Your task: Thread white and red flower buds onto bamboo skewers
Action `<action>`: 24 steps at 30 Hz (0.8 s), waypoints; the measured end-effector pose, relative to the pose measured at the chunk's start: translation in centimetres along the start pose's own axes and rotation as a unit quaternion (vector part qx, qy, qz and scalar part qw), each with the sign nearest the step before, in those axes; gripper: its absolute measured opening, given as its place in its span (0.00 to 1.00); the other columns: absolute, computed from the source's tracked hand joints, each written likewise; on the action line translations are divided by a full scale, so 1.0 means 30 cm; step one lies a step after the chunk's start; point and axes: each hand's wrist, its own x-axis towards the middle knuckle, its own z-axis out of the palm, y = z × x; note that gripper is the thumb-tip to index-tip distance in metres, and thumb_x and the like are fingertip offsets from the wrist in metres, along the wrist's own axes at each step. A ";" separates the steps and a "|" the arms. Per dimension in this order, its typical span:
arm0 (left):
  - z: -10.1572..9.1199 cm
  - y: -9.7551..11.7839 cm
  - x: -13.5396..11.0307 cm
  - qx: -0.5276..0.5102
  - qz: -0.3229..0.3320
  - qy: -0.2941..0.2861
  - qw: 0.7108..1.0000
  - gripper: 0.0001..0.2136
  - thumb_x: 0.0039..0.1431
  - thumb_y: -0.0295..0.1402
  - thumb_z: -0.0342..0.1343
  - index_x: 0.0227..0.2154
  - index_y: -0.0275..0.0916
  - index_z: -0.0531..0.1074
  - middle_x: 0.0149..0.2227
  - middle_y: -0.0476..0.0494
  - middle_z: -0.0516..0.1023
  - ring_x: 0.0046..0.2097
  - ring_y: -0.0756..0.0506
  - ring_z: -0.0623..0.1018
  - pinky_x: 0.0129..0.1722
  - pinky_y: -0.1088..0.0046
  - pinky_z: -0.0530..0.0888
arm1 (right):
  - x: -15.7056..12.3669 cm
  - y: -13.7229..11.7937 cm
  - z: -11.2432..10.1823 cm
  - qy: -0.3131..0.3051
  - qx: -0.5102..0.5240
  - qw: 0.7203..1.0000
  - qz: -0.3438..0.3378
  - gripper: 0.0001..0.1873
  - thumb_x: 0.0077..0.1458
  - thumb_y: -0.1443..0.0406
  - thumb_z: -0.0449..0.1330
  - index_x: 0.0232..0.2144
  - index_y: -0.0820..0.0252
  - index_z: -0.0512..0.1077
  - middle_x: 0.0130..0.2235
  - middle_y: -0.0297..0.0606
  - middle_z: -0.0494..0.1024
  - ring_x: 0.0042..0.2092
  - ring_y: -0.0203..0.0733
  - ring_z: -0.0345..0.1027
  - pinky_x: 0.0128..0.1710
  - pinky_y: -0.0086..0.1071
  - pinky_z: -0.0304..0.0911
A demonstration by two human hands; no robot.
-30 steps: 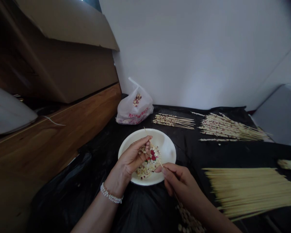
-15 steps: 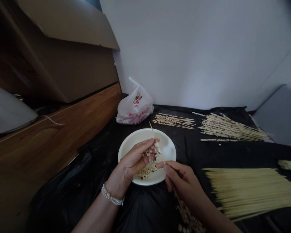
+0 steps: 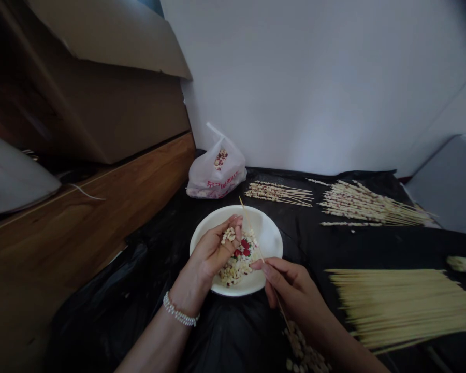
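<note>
Over the bowl, my left hand (image 3: 212,254) is cupped palm up around a small heap of pale corn kernels (image 3: 228,235). My right hand (image 3: 293,285) pinches a thin wooden skewer (image 3: 259,249) between thumb and fingers. The skewer tilts up to the left, its pointed tip bare, with a few kernels (image 3: 252,237) threaded below it. Beneath both hands stands a white bowl (image 3: 275,241) with a red floral pattern, and more loose kernels (image 3: 233,273) lie in it. Below my right forearm is another pile of kernels (image 3: 305,355), partly hidden and dim.
Bare skewers (image 3: 404,303) lie in a wide bundle at right. Kernel-threaded skewers form a small group (image 3: 270,192) and a larger pile (image 3: 357,204) farther back. A white plastic bag (image 3: 217,176) sits behind the bowl. A cardboard box (image 3: 132,103) and wooden panel (image 3: 147,176) border the left.
My left hand has come away from the skewer's threaded part and turned its palm up, showing the kernels in it. My right hand and the skewer have hardly moved.
</note>
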 end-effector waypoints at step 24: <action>-0.034 -0.052 -0.012 0.072 0.142 0.043 0.986 0.22 0.58 0.34 0.60 0.57 0.48 0.73 0.64 0.46 0.71 0.68 0.36 0.64 0.65 0.53 0.66 | -0.030 0.033 0.008 -0.177 0.174 0.961 0.120 0.18 0.59 0.51 0.63 0.31 0.61 0.75 0.16 0.27 0.73 0.11 0.25 0.50 0.11 0.21 0.41</action>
